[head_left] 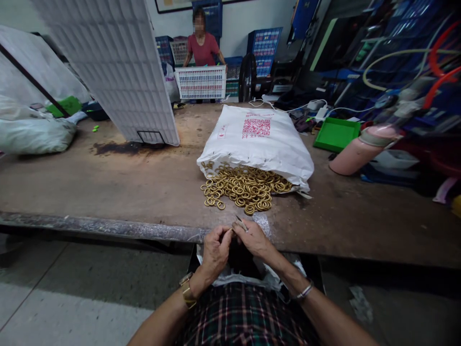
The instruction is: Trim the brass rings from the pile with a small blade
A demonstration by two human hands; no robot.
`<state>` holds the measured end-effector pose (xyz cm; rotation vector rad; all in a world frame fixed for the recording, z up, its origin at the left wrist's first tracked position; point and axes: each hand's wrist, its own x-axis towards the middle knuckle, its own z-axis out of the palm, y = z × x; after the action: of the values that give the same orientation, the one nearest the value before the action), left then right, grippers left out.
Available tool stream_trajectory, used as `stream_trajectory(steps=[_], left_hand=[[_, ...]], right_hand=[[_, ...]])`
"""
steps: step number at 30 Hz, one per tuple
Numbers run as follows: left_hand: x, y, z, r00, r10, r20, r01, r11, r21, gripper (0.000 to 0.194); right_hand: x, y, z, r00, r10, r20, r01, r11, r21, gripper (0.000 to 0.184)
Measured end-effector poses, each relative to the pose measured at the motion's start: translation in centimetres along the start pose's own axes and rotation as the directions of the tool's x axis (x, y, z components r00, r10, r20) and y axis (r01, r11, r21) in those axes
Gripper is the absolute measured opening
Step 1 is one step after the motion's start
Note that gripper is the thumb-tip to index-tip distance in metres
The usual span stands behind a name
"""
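My left hand point(216, 247) is closed at the table's front edge, thumb and fingers pinched on a small gold-coloured piece mostly hidden by the fingertips. Touching it from the right, my right hand point(256, 239) is closed around a small knife point(241, 223), whose narrow pointed blade sticks up past the fingers. Just beyond both hands lies a heap of gold-coloured rings point(245, 187). The rings spill from the open mouth of a white woven sack point(230, 137) with red print, lying on its side.
A pink bottle point(351, 154) and a green tray point(336, 133) stand right of the sack on the brown table point(144, 192). A tall white ribbed panel point(118, 72) rises at left. Across the table, a person point(204, 48) holds a white basket point(200, 81).
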<state>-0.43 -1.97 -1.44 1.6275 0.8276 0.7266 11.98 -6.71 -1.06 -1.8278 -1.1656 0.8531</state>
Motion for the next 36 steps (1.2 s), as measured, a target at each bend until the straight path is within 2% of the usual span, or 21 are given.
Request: stream_trajectory(steps=[3, 5, 8, 14, 18, 21, 25, 36], left_hand=[[0.1, 0.2, -0.1, 0.999, -0.046, 0.024, 0.048, 0.998, -0.048, 0.021], [0.3, 0.4, -0.2, 0.986, -0.157, 0.061, 0.164, 0.978, -0.132, 0.023], [0.4, 0.7, -0.4, 0.935, -0.317, 0.162, 0.348, 0.908, -0.234, 0.029], [0.4, 0.2, -0.7, 0.877, -0.381, 0.292, 0.473, 0.795, -0.381, 0.035], [0.2, 0.1, -0.7, 0.882, -0.366, 0.298, 0.468, 0.76, -0.451, 0.035], [0.2, 0.1, -0.8, 0.905, -0.346, 0.248, 0.424, 0.777, -0.465, 0.035], [0.3, 0.1, -0.9, 0.931, -0.315, 0.183, 0.364, 0.829, -0.425, 0.036], [0.3, -0.3, -0.9, 0.96, -0.229, 0.159, 0.272, 0.894, -0.355, 0.031]], right_hand=[[0.2, 0.0, 0.1, 0.999, 0.031, 0.011, -0.032, 0.995, 0.09, 0.034], [0.3, 0.1, 0.2, 0.999, 0.035, -0.007, -0.035, 0.994, 0.1, 0.034], [0.3, 0.3, 0.4, 0.999, 0.032, -0.026, -0.029, 0.994, 0.103, 0.032], [0.3, 0.7, 0.6, 0.999, -0.006, -0.041, 0.012, 0.989, 0.15, 0.027], [0.3, 0.8, 0.5, 0.997, -0.005, -0.074, 0.012, 0.996, 0.089, 0.026], [-0.1, 0.6, 0.3, 0.993, -0.055, -0.103, 0.042, 0.992, -0.122, 0.025], [-0.8, 0.3, 0.3, 0.99, -0.14, 0.007, 0.134, 0.928, -0.348, 0.019], [-0.7, 0.4, 0.7, 0.988, -0.14, 0.07, 0.156, 0.857, -0.491, 0.021]])
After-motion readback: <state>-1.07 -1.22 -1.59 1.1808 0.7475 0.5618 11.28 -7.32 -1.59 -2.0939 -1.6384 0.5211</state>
